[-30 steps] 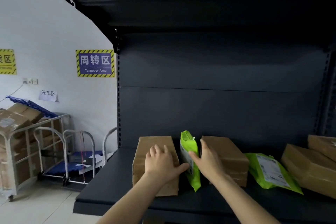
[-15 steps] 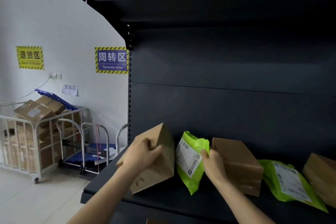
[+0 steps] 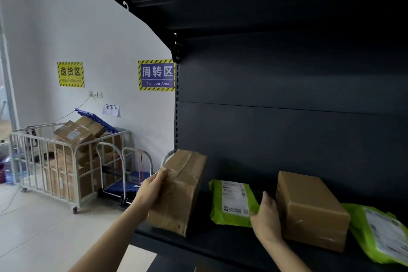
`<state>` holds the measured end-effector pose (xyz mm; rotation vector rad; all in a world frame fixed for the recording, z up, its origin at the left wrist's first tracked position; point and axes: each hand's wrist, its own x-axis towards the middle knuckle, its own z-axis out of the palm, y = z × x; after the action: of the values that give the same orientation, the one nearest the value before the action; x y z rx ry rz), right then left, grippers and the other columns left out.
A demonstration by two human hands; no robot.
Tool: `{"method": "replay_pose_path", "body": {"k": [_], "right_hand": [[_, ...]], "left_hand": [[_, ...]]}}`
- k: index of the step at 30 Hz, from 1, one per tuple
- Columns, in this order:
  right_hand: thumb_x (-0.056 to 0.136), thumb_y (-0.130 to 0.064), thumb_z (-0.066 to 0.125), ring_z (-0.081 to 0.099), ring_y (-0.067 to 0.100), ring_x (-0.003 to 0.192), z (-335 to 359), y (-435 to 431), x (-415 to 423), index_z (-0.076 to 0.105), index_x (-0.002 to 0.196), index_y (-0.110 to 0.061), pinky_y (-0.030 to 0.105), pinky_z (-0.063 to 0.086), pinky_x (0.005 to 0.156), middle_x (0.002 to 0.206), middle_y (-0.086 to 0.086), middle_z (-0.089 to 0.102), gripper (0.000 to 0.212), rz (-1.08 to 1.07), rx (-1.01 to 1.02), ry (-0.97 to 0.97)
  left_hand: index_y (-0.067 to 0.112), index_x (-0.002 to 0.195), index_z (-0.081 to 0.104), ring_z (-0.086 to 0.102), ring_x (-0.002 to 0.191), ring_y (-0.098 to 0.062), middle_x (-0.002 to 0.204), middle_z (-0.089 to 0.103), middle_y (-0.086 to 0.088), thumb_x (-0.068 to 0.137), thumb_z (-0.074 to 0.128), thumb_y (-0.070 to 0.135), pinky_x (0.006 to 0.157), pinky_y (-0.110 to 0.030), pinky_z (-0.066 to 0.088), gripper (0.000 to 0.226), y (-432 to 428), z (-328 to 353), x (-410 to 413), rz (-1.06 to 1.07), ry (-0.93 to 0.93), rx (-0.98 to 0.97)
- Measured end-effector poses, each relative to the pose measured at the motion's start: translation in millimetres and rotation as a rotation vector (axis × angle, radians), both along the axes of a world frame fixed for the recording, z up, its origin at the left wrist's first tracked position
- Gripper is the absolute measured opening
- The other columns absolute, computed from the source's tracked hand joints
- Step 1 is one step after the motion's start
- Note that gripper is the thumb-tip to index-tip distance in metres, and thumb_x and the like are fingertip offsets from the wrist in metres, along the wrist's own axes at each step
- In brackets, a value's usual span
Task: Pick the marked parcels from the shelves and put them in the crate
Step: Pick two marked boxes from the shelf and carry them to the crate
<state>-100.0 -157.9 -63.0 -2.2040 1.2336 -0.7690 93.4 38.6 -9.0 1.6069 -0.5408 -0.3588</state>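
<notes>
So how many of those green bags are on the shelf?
2. One green bag stands in the middle, against the right hand; the other green bag lies far right, partly cut off. More may sit out of frame.
</notes>
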Motion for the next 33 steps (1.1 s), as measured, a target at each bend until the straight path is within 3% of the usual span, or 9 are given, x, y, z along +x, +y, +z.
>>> {"method": "replay_pose_path", "body": {"k": [3, 8, 12, 15, 19, 23, 26, 30, 33], "right_hand": [[0.095, -0.021, 0.05, 0.033, 0.02, 0.137, 13, 13, 12, 0.032, 0.143, -0.007, 0.026, 0.028, 0.11, 0.148, 0.007, 0.035, 0.053, 0.123, -0.197, -0.015], [0.099, -0.033, 0.039, 0.048, 0.013, 0.123, 27, 51, 40, 0.048, 0.134, -0.015, 0.014, 0.033, 0.088, 0.128, -0.003, 0.054, 0.04, 0.53, 0.17, -0.169], [0.1, -0.03, 0.034, 0.058, 0.016, 0.103, 27, 65, 46, 0.062, 0.11, -0.017, 0.018, 0.035, 0.073, 0.103, -0.002, 0.064, 0.033, 0.514, 0.17, -0.28], [0.1, -0.031, 0.036, 0.055, 0.013, 0.112, 32, 65, 46, 0.059, 0.12, -0.019, 0.021, 0.04, 0.086, 0.117, -0.002, 0.061, 0.033, 0.542, 0.035, -0.326], [0.096, -0.041, 0.042, 0.025, 0.001, 0.134, 38, 74, 52, 0.032, 0.145, -0.021, 0.022, 0.024, 0.112, 0.142, -0.014, 0.032, 0.054, 0.622, -0.208, -0.242], [0.094, -0.036, 0.05, 0.025, 0.002, 0.136, 40, 70, 55, 0.033, 0.144, -0.024, 0.017, 0.02, 0.111, 0.148, -0.013, 0.03, 0.054, 0.69, -0.277, -0.152], [0.09, -0.035, 0.057, 0.031, 0.005, 0.133, 32, 66, 51, 0.046, 0.137, -0.022, 0.017, 0.022, 0.109, 0.143, -0.01, 0.039, 0.05, 0.644, -0.297, -0.148], [0.09, -0.03, 0.059, 0.021, 0.007, 0.14, 19, 67, 49, 0.045, 0.138, -0.02, 0.019, 0.016, 0.113, 0.15, -0.008, 0.029, 0.05, 0.6, -0.265, -0.162], [0.09, -0.032, 0.06, 0.016, 0.011, 0.143, 11, 69, 46, 0.037, 0.142, -0.021, 0.023, 0.02, 0.113, 0.155, -0.004, 0.015, 0.058, 0.492, -0.164, -0.223]], "left_hand": [[0.018, 0.113, 0.061, 0.057, 0.109, -0.025, 0.111, 0.064, -0.006, 0.092, 0.048, 0.047, 0.105, -0.043, 0.04, 0.038, -3, -8, 3, -0.034, 0.064, -0.02], [0.02, 0.108, 0.065, 0.058, 0.108, -0.024, 0.112, 0.065, -0.006, 0.091, 0.05, 0.048, 0.103, -0.042, 0.042, 0.036, -12, -13, -2, -0.059, 0.13, -0.065], [0.019, 0.111, 0.063, 0.058, 0.11, -0.025, 0.115, 0.065, -0.01, 0.092, 0.048, 0.044, 0.098, -0.04, 0.044, 0.035, -20, -19, -14, -0.142, 0.299, -0.175], [0.018, 0.116, 0.059, 0.056, 0.107, -0.023, 0.113, 0.064, -0.009, 0.093, 0.048, 0.041, 0.085, -0.038, 0.043, 0.034, -19, -20, -14, -0.186, 0.519, -0.333], [0.01, 0.098, 0.062, 0.058, 0.08, -0.026, 0.077, 0.071, -0.013, 0.096, 0.042, 0.026, 0.068, -0.037, 0.042, 0.026, -10, -28, -12, -0.217, 0.732, -0.451], [0.011, 0.11, 0.059, 0.048, 0.073, -0.021, 0.087, 0.055, -0.014, 0.095, 0.042, 0.006, 0.064, -0.031, 0.038, 0.023, -2, -35, -1, -0.069, 0.438, -0.263], [0.02, 0.09, 0.068, 0.055, 0.08, -0.016, 0.091, 0.064, -0.007, 0.097, 0.042, 0.013, 0.069, -0.03, 0.041, 0.029, 5, -25, 1, -0.084, 0.161, -0.125], [0.03, 0.103, 0.064, 0.056, 0.1, -0.009, 0.103, 0.064, 0.007, 0.1, 0.032, 0.046, 0.088, -0.031, 0.041, 0.036, 4, -20, -3, -0.167, 0.136, -0.086], [0.025, 0.114, 0.06, 0.059, 0.101, -0.011, 0.105, 0.065, 0.005, 0.099, 0.041, 0.037, 0.082, -0.026, 0.047, 0.027, -1, -25, -8, -0.179, 0.082, -0.086]]}}
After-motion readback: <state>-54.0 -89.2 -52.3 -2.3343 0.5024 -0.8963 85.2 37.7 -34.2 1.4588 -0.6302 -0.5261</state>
